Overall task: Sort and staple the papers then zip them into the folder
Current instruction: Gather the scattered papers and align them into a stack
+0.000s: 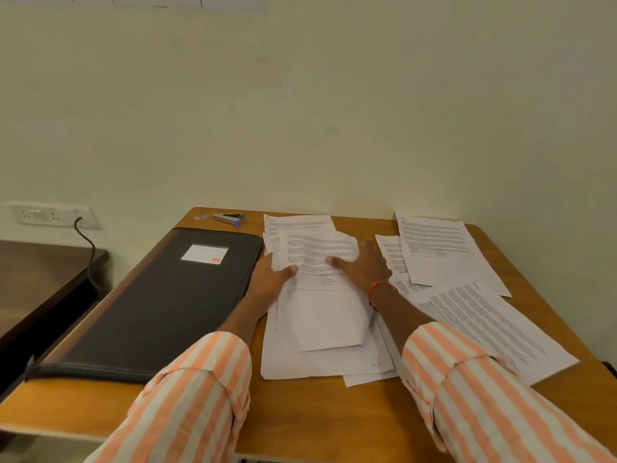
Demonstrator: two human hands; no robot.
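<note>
Left hand (pixel 270 279) pinches papers (pixel 320 305) | right hand (pixel 362 267) apparently too | folder (pixel 160 295) lies closed

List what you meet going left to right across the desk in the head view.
First the black folder → left hand → held sheets, gripped by both hands → right hand → loose printed sheets.

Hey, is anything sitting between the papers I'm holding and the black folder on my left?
Nothing visible is in the way. The papers gripped by your left hand and right hand are directly beside the closed black folder. The stapler lies at the table's far edge, off that path.
</note>
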